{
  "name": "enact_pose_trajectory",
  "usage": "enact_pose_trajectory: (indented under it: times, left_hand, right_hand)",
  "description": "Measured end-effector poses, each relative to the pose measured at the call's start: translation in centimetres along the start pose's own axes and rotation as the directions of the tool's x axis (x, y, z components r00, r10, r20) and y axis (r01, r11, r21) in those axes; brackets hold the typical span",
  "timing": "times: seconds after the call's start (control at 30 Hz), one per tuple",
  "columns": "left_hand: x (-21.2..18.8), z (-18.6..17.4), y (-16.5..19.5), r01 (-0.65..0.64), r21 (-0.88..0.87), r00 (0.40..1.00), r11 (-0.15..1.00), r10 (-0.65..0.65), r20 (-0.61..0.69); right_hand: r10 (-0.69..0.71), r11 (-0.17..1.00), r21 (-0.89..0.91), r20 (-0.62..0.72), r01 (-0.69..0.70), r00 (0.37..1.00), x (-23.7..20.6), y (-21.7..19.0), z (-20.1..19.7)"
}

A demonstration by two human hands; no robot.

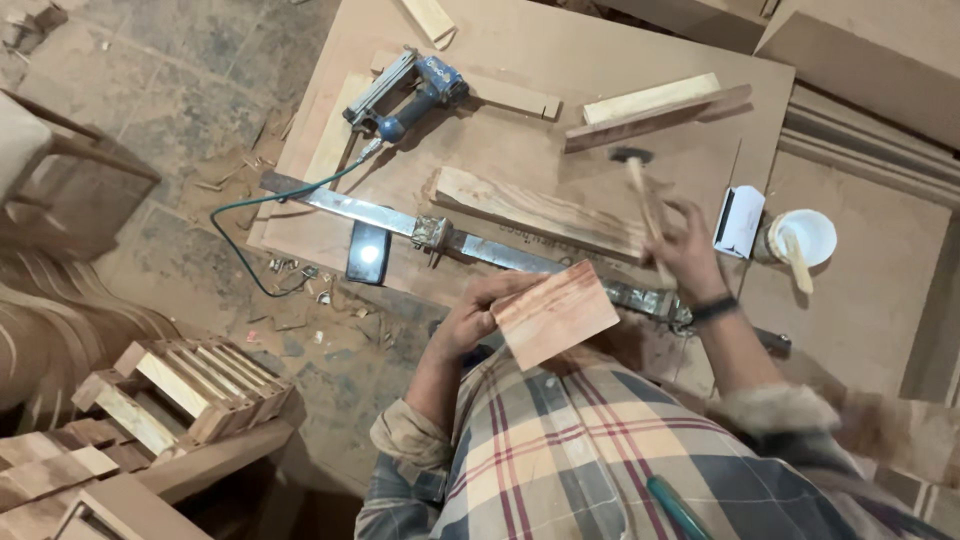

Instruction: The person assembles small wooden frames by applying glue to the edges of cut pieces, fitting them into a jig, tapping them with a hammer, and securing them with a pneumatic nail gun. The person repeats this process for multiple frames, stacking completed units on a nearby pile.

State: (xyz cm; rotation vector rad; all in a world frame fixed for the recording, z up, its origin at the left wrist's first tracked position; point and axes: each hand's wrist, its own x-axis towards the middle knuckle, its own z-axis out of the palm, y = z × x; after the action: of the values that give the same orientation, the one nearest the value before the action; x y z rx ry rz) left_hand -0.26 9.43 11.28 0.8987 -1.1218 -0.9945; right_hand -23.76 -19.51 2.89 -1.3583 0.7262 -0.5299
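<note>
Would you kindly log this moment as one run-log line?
left hand: holds reddish wood block | right hand: grips hammer | beside: metal bar clamp, nail gun, glue cup

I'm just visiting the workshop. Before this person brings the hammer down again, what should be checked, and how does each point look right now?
1. Right hand grips the hammer handle: ok, fingers wrapped round it, though blurred.
2. Left hand holds the reddish wood block firmly: ok, fingers on its left edge.
3. Left fingers away from the hammer head: ok, well apart.
4. Long plank seated against the metal bar clamp: cannot tell.
5. Nail gun and its green hose away from the swing: ok, at the far left of the board.
6. White glue cup safe from the elbow: cannot tell, it stands close to the right forearm.
</note>
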Motion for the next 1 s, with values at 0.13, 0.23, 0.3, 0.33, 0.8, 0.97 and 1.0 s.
enact_pose_trajectory:
  times: [0.13, 0.23, 0.3, 0.33, 0.8, 0.97, 1.0]
  left_hand:
    - [-0.5, -0.7, 2.5, -0.025, 0.069, 1.0, 0.997, 0.026, -0.005]
    - [-1.4, -0.5, 5.5, -0.111, 0.428, 0.989, 0.897, 0.144, -0.044]
    - [-2.3, 0.7, 7.5, -0.143, 0.65, 0.97, 0.746, 0.235, -0.056]
    - [-2.5, 1.8, 8.0, -0.166, 0.721, 0.954, 0.673, 0.296, -0.057]
    - [0.2, 5.0, 7.2, -0.267, 0.745, 0.856, 0.611, 0.505, -0.107]
    - [0.6, 5.3, 5.6, -0.279, 0.735, 0.823, 0.618, 0.548, -0.149]
    - [0.6, 5.3, 5.4, -0.28, 0.753, 0.811, 0.595, 0.566, -0.145]
  right_hand:
    - [0.202, 0.976, 0.076, 0.025, -0.203, 0.979, -9.0, 1.3, 0.1]
    - [0.155, 0.98, -0.1, -0.137, -0.169, 0.978, -13.1, 2.4, 1.1]
    - [0.226, 0.973, -0.017, -0.077, -0.228, 0.971, -14.7, 3.0, 1.7]
    - [0.253, 0.967, 0.02, -0.044, -0.252, 0.967, -15.2, 3.3, 1.9]
    - [0.152, 0.964, 0.141, 0.406, -0.227, 0.901, -15.2, 4.9, 5.5]
    - [0.196, 0.972, -0.164, 0.167, -0.169, 0.966, -14.1, 4.3, 5.4]
    - [0.227, 0.973, -0.075, 0.138, -0.218, 0.964, -14.0, 4.2, 5.2]
